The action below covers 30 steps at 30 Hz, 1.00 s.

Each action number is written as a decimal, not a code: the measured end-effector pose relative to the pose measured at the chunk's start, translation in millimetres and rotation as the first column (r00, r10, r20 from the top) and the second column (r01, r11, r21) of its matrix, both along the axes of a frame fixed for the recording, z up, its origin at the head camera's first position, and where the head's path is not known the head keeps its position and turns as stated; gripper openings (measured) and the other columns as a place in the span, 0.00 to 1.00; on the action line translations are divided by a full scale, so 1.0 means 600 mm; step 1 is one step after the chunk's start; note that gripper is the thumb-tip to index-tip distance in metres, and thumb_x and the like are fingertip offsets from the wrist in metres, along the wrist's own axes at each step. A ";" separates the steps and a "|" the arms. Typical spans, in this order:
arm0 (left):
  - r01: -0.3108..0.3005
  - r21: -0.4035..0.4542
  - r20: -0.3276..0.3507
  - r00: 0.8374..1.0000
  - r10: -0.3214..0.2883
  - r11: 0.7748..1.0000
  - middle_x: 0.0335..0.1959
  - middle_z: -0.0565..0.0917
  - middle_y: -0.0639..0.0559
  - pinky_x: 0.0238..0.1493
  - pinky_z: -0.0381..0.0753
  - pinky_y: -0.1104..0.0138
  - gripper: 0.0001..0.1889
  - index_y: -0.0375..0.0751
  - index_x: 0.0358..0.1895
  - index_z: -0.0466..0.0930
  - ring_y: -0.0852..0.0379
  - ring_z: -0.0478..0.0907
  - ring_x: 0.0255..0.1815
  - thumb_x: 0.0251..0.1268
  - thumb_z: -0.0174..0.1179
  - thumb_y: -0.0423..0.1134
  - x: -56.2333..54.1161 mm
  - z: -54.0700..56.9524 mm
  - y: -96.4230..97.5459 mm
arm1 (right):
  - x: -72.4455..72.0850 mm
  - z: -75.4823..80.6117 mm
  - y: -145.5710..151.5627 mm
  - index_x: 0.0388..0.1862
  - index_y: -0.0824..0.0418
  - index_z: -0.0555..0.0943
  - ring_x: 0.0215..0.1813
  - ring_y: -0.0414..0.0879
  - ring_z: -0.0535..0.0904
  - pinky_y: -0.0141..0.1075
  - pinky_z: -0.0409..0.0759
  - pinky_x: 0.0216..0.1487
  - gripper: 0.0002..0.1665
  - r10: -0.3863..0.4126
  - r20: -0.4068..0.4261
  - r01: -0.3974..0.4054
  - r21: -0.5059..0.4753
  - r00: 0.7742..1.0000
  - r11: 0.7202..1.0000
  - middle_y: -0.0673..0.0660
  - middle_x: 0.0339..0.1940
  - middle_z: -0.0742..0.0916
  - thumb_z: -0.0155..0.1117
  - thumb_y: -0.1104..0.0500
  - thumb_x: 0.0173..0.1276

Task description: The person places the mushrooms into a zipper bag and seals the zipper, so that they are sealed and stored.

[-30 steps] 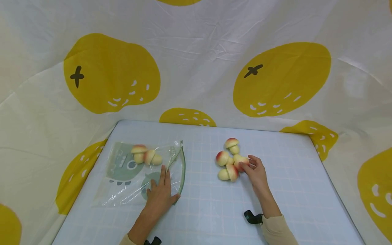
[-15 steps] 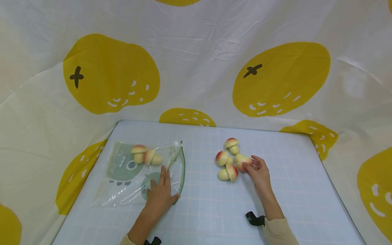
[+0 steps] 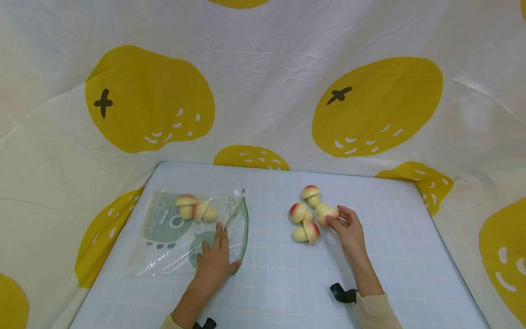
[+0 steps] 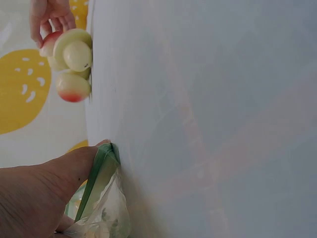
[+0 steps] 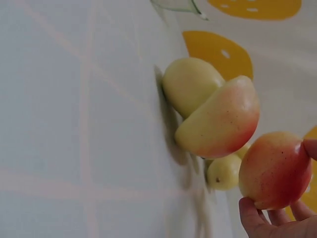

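Observation:
My right hand [image 3: 347, 228] pinches a toy mushroom [image 3: 327, 214] with a red-tinged cap [image 5: 275, 170], lifting it off the pale blue gridded mat [image 3: 279, 274]. Three more toy mushrooms [image 3: 304, 214] lie just left of it; the nearest one [image 5: 213, 119] lies on its side. My left hand [image 3: 214, 262] rests flat on a clear zip bag [image 3: 185, 233] with a green rim [image 4: 101, 173], holding it down near its mouth. Two toy mushrooms [image 3: 195, 209] lie inside the bag at its far end.
A white cloth with big yellow fruit prints [image 3: 263, 91] stands behind and around the mat. The mat's edges run close on the left and right. Black wrist straps [image 3: 341, 292] show near both sleeves.
My right hand has closed on one mushroom and raised it slightly up and to the right, away from the pile. The left hand and bag have stayed put.

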<state>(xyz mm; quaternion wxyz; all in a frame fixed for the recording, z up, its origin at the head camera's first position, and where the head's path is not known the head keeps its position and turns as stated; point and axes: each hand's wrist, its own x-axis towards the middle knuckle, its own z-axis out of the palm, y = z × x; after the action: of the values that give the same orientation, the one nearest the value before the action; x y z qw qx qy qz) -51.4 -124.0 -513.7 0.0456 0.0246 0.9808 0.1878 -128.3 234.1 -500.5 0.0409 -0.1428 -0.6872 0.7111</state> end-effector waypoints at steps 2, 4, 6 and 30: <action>0.001 -0.001 -0.005 1.000 -0.001 1.000 0.80 0.44 0.33 0.46 0.67 0.25 0.57 0.25 0.76 0.51 0.12 0.59 0.62 0.53 0.76 0.52 0.000 0.000 0.000 | 0.002 0.004 -0.002 0.71 0.70 0.64 0.49 0.42 0.77 0.28 0.80 0.49 0.37 0.004 -0.010 -0.004 -0.005 1.000 1.000 0.61 0.58 0.74 0.69 0.69 0.66; 0.001 -0.001 -0.009 1.000 -0.001 1.000 0.80 0.44 0.33 0.46 0.67 0.25 0.57 0.25 0.76 0.51 0.12 0.60 0.62 0.53 0.76 0.52 0.001 0.000 0.000 | 0.003 0.007 -0.003 0.70 0.70 0.64 0.49 0.42 0.77 0.28 0.80 0.49 0.37 0.010 -0.021 -0.010 -0.009 1.000 1.000 0.62 0.58 0.74 0.70 0.69 0.66; 0.000 -0.001 -0.012 1.000 0.000 1.000 0.80 0.44 0.33 0.46 0.68 0.25 0.57 0.25 0.76 0.51 0.12 0.60 0.62 0.53 0.76 0.52 0.001 0.000 0.000 | 0.005 0.012 -0.005 0.70 0.69 0.65 0.49 0.42 0.77 0.28 0.80 0.48 0.37 0.015 -0.029 -0.015 -0.008 0.999 1.000 0.61 0.59 0.74 0.70 0.69 0.65; 0.004 0.003 -0.037 0.999 -0.003 1.000 0.80 0.46 0.34 0.47 0.68 0.25 0.56 0.26 0.76 0.52 0.13 0.60 0.62 0.54 0.76 0.52 0.001 -0.003 -0.001 | 0.026 0.056 -0.082 0.66 0.65 0.70 0.55 0.46 0.78 0.29 0.79 0.49 0.33 0.192 -0.151 -0.192 0.015 0.970 0.981 0.60 0.59 0.76 0.71 0.69 0.64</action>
<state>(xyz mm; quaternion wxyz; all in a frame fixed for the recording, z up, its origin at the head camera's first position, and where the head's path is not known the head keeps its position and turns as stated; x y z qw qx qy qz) -50.6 -124.5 -515.6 0.0279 0.0298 0.9812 0.1888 -112.8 185.0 -466.6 0.0240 -0.0213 -0.6927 0.7205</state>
